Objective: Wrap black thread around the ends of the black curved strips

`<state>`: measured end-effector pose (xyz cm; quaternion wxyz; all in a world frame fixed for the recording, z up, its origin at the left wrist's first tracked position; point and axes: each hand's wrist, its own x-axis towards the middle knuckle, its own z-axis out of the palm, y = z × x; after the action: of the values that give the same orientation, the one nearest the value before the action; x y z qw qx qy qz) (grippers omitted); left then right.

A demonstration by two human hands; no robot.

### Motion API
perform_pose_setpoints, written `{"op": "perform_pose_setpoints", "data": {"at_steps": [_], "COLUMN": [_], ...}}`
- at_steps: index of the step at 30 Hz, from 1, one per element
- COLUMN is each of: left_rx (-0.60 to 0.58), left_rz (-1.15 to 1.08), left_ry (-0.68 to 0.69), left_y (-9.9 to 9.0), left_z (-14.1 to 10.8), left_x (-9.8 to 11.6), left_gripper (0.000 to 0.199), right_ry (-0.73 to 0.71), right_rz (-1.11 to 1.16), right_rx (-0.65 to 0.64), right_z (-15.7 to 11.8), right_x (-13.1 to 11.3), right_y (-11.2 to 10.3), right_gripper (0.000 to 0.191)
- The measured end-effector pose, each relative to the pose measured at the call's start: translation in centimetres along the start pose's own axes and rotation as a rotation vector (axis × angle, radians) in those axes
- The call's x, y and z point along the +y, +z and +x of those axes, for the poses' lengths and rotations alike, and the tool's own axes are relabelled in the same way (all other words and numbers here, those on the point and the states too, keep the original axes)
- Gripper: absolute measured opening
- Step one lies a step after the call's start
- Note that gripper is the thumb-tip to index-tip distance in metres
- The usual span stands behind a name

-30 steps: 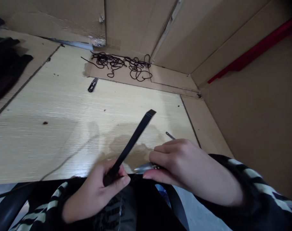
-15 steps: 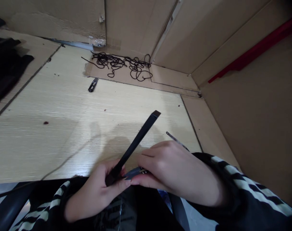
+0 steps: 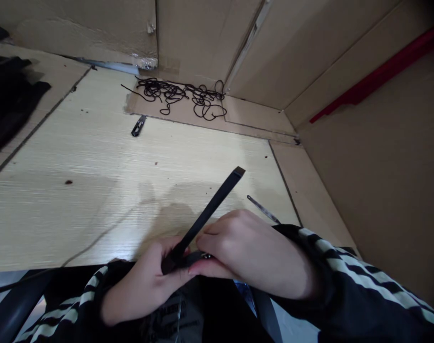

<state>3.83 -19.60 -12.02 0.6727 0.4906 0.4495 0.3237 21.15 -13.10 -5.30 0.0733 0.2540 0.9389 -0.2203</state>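
- Grip, left hand (image 3: pixel 141 281): thumb and fingers clamped on the lower end of a flat black strap (image 3: pixel 209 209).
- Grip, right hand (image 3: pixel 238 247): at three o'clock from the left hand, clamped on a small tool (image 3: pixel 198 257), mostly hidden; the fingertips of both hands meet or nearly meet beside the strap's held end.
- Strap: tilted, its free end pointing between one and two o'clock from the left hand. All further clock positions are read from the strap's held end, twelve being the top of the view.
- Two o'clock: thin metal strip (image 3: pixel 263 209), lying on the pale table (image 3: pixel 95 152) near the right sleeve (image 3: pixel 345 267).
- Between eleven and twelve: small black snips (image 3: pixel 138 126), on the table.
- Twelve: tangled dark cord (image 3: pixel 174 90), on cardboard (image 3: pixel 252 112) at the far edge.
- Ten: black pile (image 3: pixel 13 105), blurred.
- Two, farther out: red band (image 3: pixel 374 78) along the cardboard wall (image 3: pixel 391 157).
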Motion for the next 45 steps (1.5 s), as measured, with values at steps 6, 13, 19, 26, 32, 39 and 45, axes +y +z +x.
{"op": "perform_pose_setpoints", "data": {"at_steps": [6, 13, 19, 26, 32, 39, 45], "left_rx": [-0.04, -0.006, 0.038, 0.07, 0.021, 0.022, 0.059], "left_rz": [-0.007, 0.112, 0.067, 0.027, 0.028, -0.004, 0.014], "left_ry": [-0.025, -0.074, -0.097, -0.069, -0.007, 0.008, -0.025], "left_y": [-0.1, -0.6, -1.0, -0.7, -0.6, -0.5, -0.6], "left_z": [-0.1, -0.4, -0.1, -0.2, -0.2, -0.2, -0.1], "left_x": [0.0, -0.5, -0.2, -0.6, -0.5, -0.7, -0.7], "left_gripper": [0.014, 0.017, 0.019, 0.018, 0.019, 0.013, 0.019], "right_ry": [-0.032, 0.008, 0.111, 0.035, -0.015, -0.047, 0.002], "right_rz": [0.016, -0.028, -0.012, -0.024, 0.011, -0.011, -0.014], "right_rx": [0.038, 0.094, 0.124, 0.125, 0.102, 0.102, 0.142], "right_z": [-0.4, -1.6, -2.2, -0.4, 0.5, 0.6, -0.1], "right_x": [0.1, 0.7, 0.8, 0.1, -0.1, 0.2, 0.5], "right_y": [0.1, -0.3, -0.6, 0.3, 0.5, 0.8, 0.2], "right_gripper": [0.061, 0.056, 0.056, 0.061, 0.056, 0.061, 0.053]}}
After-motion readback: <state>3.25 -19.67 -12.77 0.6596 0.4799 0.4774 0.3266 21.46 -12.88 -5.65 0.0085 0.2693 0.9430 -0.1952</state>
